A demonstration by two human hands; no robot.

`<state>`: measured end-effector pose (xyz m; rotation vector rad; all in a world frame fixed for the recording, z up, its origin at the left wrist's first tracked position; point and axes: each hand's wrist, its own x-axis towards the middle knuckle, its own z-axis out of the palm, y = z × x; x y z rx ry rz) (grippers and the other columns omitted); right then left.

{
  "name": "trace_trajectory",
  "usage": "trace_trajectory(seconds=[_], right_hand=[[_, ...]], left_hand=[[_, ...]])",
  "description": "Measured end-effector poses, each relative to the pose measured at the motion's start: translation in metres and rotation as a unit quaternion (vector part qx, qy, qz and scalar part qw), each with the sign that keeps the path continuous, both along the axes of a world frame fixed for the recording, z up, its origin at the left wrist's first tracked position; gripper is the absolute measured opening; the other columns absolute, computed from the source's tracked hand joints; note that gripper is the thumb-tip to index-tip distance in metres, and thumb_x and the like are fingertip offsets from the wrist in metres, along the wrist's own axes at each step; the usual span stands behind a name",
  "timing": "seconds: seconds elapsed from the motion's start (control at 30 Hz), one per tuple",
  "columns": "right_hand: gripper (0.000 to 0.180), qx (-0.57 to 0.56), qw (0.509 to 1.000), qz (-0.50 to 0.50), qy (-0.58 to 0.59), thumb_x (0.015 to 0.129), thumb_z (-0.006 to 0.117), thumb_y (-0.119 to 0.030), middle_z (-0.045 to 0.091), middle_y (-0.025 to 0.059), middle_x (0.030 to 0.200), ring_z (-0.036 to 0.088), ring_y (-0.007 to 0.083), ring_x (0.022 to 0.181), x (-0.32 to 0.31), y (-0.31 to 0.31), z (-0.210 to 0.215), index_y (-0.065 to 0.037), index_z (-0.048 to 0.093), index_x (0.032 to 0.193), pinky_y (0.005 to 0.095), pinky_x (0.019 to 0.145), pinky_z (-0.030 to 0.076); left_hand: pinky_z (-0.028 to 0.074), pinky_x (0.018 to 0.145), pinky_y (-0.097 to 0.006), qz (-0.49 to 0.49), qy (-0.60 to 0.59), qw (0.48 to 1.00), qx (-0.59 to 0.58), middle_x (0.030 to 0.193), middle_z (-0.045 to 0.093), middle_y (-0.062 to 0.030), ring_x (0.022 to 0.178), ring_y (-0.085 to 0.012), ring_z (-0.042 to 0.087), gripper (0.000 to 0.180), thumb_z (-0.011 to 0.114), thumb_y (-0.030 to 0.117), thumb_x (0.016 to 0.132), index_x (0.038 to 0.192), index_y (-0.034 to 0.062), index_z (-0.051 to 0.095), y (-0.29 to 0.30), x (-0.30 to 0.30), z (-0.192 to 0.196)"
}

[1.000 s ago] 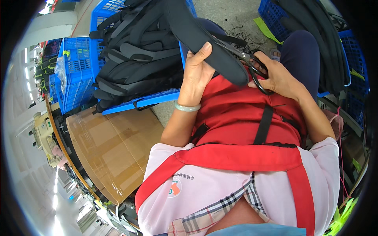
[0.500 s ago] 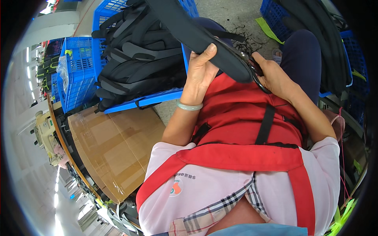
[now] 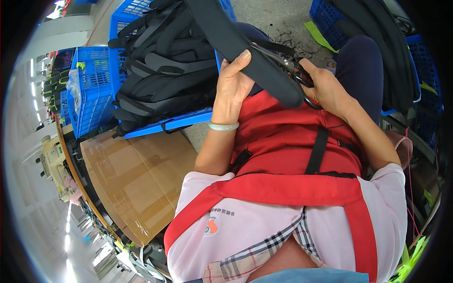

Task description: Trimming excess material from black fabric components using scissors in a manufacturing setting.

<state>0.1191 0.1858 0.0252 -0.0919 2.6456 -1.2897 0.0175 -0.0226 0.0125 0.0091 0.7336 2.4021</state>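
My left hand (image 3: 234,78) grips a long black padded strap (image 3: 264,70), thumb on top and fingers curled under it. The strap runs from the top of the view down over my lap and ends in a rounded tip. Closed round the dark handles of a pair of scissors (image 3: 302,75) is my right hand (image 3: 326,87). Their metal blades lie along the strap's right edge and point up and to the left. A narrow dark webbing piece (image 3: 276,47) sticks out beyond the blades. Part of the scissors is hidden behind the strap.
At the left, a blue crate (image 3: 170,123) holds a heap of black padded straps (image 3: 165,75). Below it sits a brown cardboard box (image 3: 137,179), with a sewing machine (image 3: 53,162) farther left. More black pieces (image 3: 382,52) hang over blue crates at the right. Dark scraps (image 3: 302,49) litter the floor.
My left hand has shifted slightly left along with the strap. The strap's tip has moved down a little, and more of the scissors' blades now shows.
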Motion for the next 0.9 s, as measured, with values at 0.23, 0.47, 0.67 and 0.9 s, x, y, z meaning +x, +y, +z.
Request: trace_trajectory(seconds=[0.23, 0.47, 0.67, 0.9], right_hand=[[0.033, -0.009, 1.0, 0.001, -0.028, 0.085, 0.066, -0.016, 0.061, 0.0255, 0.081, 0.059, 0.0453, 0.081, -0.003, -0.003, 0.001, -0.002, 0.044, 0.105, 0.0483, 0.066, 0.045], [0.037, -0.044, 0.999, -0.004, -0.008, 0.083, 0.066, -0.015, 0.061, 0.0263, 0.084, 0.058, 0.0459, 0.085, -0.003, 0.001, 0.014, -0.002, 0.045, 0.111, 0.0476, 0.071, 0.044], [0.033, -0.06, 0.998, -0.012, -0.009, 0.082, 0.069, -0.017, 0.057, 0.0197, 0.071, 0.057, 0.0382, 0.067, 0.001, 0.005, 0.001, -0.002, 0.048, 0.104, 0.0412, 0.063, 0.044], [0.031, -0.186, 0.96, -0.209, 0.02, 0.085, 0.073, -0.025, 0.057, 0.0051, 0.066, 0.055, 0.0136, 0.059, -0.007, 0.025, 0.01, -0.002, 0.054, 0.093, 0.0303, 0.055, 0.043]], left_hand=[[0.054, 0.09, -0.039, 0.007, 0.033, 0.999, -0.02, 0.101, 0.068, -0.0096, 0.096, -0.0236, 0.066, 0.022, 0.069, -0.004, 0.082, 0.103, 0.0033, 0.064, 0.006, 0.008, -0.007], [0.054, 0.088, -0.038, 0.005, 0.039, 0.999, -0.025, 0.1, 0.068, -0.0097, 0.095, -0.0231, 0.066, 0.022, 0.068, -0.006, 0.082, 0.102, 0.0036, 0.065, 0.004, 0.009, -0.005], [0.051, 0.091, -0.039, -0.005, 0.024, 1.0, -0.018, 0.102, 0.067, -0.0095, 0.097, -0.0243, 0.065, 0.024, 0.068, -0.004, 0.082, 0.104, 0.0045, 0.063, 0.006, 0.007, -0.004], [0.054, 0.081, -0.035, -0.12, 0.082, 0.976, -0.165, 0.1, 0.065, -0.0098, 0.091, -0.0231, 0.064, 0.032, 0.069, 0.0, 0.081, 0.111, -0.0009, 0.059, 0.006, 0.009, 0.009]])
